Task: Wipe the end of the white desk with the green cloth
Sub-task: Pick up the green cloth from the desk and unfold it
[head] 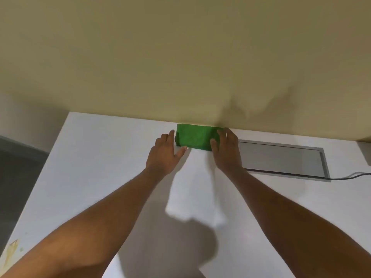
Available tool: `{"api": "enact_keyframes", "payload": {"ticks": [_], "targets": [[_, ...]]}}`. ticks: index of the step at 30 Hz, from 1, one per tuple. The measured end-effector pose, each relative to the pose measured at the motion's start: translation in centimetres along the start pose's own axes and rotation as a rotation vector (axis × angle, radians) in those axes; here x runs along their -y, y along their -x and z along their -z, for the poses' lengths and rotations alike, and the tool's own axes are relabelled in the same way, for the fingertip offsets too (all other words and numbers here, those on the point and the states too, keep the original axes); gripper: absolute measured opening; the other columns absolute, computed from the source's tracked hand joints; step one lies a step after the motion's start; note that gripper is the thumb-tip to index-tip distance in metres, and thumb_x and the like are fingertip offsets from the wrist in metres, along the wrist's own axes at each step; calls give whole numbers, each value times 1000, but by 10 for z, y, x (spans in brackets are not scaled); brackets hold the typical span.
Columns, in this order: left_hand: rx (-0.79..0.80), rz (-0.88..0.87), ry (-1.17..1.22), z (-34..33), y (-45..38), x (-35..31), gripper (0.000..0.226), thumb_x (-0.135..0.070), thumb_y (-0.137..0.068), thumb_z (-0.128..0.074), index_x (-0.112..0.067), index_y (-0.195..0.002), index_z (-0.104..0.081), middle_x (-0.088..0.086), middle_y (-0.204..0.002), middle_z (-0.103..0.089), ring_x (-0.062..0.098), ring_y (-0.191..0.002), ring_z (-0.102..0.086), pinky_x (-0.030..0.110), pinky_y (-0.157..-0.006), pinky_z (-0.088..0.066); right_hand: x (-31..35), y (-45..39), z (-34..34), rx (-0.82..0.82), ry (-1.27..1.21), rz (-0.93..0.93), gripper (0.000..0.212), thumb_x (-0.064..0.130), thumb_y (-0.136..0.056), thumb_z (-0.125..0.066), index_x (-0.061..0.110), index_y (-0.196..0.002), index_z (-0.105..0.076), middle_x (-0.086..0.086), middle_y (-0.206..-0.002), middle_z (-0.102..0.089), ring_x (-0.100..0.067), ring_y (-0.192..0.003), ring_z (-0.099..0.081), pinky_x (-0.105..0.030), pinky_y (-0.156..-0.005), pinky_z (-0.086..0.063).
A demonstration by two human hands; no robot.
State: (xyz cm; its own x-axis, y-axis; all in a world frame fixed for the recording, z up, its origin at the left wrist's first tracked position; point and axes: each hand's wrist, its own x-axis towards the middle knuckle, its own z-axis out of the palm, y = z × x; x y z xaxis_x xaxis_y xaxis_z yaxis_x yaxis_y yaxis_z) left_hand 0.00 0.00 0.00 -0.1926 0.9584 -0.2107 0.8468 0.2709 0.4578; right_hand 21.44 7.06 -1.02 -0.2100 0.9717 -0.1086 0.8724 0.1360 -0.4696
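A folded green cloth [193,138] lies on the white desk [96,169], pushed against the wall at the desk's far edge. My left hand [163,152] rests at the cloth's left end, fingers spread, thumb touching its near corner. My right hand [225,150] lies flat over the cloth's right end, fingers on top of it. Both forearms stretch across the desk towards the wall.
A grey metal cable-tray lid [281,159] is set into the desk just right of my right hand, with a grey cable [353,175] running off right. The beige wall [180,57] stands behind. The desk's left edge [38,177] drops to a dark floor. A yellowish stain [12,249] marks the near left corner.
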Motion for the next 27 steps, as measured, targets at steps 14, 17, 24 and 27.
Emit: {"api": "enact_keyframes", "payload": {"ticks": [14, 17, 24, 27], "targets": [[40, 521, 532, -34, -84, -10, 30, -18, -90, -81, -11, -113, -64, 13, -115, -70, 37, -114, -67, 40, -89, -54, -34, -82, -10, 162, -282, -351, 53, 15, -94, -73, 11, -144, -55, -18, -142, -55, -37, -133, -53, -39, -112, -42], [80, 637, 691, -37, -85, -5, 28, -12, -82, -85, -9, -109, -78, 15, -115, -79, 34, -109, -74, 42, -98, -61, -38, -85, -10, 192, -292, -407, 52, 20, -90, -79, 11, -138, -62, -14, -138, -63, -34, -131, -58, -41, -112, -47], [78, 667, 1052, -15, -47, 13, 11, -8, -87, -75, -12, -82, -65, 16, -93, -78, 35, -92, -74, 42, -85, -66, -31, -40, -5, 276, -370, -373, 26, 29, -85, -80, 8, -99, -73, -12, -99, -75, -24, -88, -67, -32, -69, -48], [109, 673, 1177, 2, -11, 19, 14, -4, -92, -71, -11, -81, -66, 7, -75, -77, 26, -76, -70, 30, -64, -63, -14, -3, -3, 299, -232, -252, 29, 26, -86, -79, 9, -108, -73, -13, -106, -70, -33, -104, -67, -34, -83, -53]]}}
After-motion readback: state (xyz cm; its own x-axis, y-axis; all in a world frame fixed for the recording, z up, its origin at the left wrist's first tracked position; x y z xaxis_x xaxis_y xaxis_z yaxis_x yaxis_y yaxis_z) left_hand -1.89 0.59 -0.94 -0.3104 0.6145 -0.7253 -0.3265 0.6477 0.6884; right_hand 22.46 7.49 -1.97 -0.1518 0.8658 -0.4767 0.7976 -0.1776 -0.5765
